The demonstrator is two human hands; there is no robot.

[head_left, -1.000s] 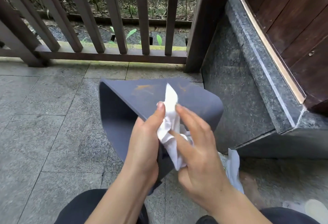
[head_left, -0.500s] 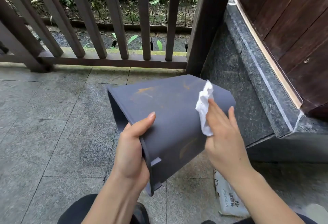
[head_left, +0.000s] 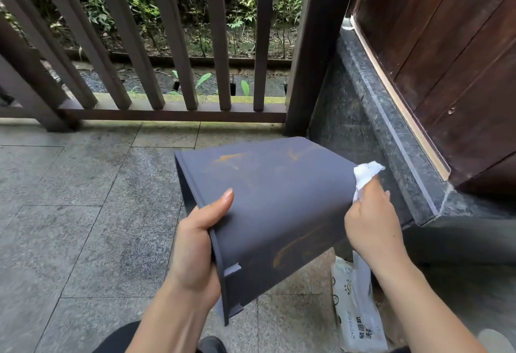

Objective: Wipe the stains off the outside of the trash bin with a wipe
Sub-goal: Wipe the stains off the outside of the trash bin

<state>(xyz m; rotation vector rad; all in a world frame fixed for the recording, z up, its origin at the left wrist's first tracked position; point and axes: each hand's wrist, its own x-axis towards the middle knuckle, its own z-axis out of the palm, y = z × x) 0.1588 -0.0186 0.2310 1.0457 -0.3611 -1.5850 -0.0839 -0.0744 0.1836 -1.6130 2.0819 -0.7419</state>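
Observation:
A dark grey trash bin (head_left: 279,199) lies tipped on its side in the air, its open mouth to the left and its base to the right. Orange stains streak its upper face and its lower side. My left hand (head_left: 195,243) grips the rim at the mouth, thumb on the outer wall. My right hand (head_left: 371,221) holds a crumpled white wipe (head_left: 365,174) against the bin's far right edge, near the base.
A pack of wipes (head_left: 357,308) lies on the stone floor under my right arm. A dark wooden railing (head_left: 173,45) runs across the back. A granite step (head_left: 391,140) and a wooden door (head_left: 446,59) close off the right side.
My right hand carried the wipe from the bin's near end across its upper face to the far right edge. My left hand let go of the wipe and took the bin's rim.

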